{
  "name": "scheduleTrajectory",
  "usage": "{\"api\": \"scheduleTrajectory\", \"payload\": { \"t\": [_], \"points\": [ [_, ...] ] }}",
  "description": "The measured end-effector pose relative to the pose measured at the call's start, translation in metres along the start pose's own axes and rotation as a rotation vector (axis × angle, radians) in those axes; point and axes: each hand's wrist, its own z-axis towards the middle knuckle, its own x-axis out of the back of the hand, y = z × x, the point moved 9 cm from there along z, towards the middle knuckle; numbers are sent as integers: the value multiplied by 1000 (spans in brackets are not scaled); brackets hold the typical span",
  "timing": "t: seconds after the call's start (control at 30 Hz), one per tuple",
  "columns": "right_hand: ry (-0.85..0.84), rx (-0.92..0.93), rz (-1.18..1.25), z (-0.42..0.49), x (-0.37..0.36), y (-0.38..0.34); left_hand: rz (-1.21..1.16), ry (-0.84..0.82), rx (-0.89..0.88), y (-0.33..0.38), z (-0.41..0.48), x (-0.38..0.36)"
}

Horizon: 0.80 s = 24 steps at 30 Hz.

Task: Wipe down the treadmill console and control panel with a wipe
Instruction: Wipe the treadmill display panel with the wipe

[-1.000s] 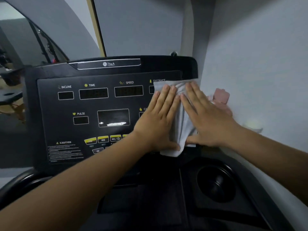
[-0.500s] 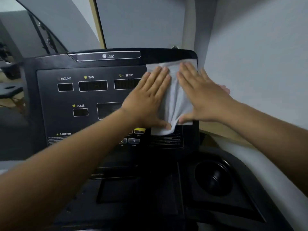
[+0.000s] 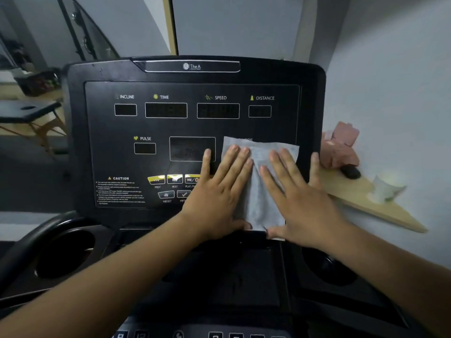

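Wipe (image 3: 258,186), pale grey and creased down its middle, was laid flat against the lower right part of the control panel (image 3: 109,154), right of centre in the frame, from the half-covered "CALORIE" label down to the panel's bottom edge. It was pressed there by both hands, neither closed around it. The left hand (image 3: 217,193) and the right hand (image 3: 302,201) were laid side by side, palms flat and fingers straight and slightly spread, with the thumbs turned toward each other at the wipe's lower edge. The left little finger was placed off the wipe, on the corner of the central display (image 3: 188,148). The right little finger was laid past the wipe's right edge, on the black frame of the treadmill console (image 3: 312,76). The right end of the row of yellow-topped buttons (image 3: 156,179) was hidden by the left hand. The upper readout windows were left uncovered and dark. One round cup holder (image 3: 66,254) was seen at lower left, and a second cup holder (image 3: 327,269), partly blocked by the right forearm, at lower right. At the right of the frame a wooden shelf (image 3: 380,211) ran along the pale wall. On it a pink object (image 3: 341,147), a small dark object (image 3: 350,172) and a white cup-like item (image 3: 388,189) were set; their kind could not be told. A dark padded table (image 3: 26,113) was seen at far left.
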Motion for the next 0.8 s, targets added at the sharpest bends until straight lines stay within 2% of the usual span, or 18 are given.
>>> {"api": "scheduleTrajectory", "payload": {
  "t": [0.17, 0.4, 0.5, 0.6, 0.8],
  "points": [
    [-65, -14, -42, 14, 11, 5, 51, 15, -27, -11, 11, 8],
    [25, -78, 7, 107, 90, 59, 145, 87, 52, -100, 74, 73],
    [31, -100, 9, 125, 105, 62, 151, 85, 76, -114, 85, 88],
    [31, -71, -11, 108, 88, 40, 153, 63, 77, -102, 58, 65],
    [35, 93, 31, 43, 24, -53, 44, 13, 11, -61, -43, -10]
  ]
}}
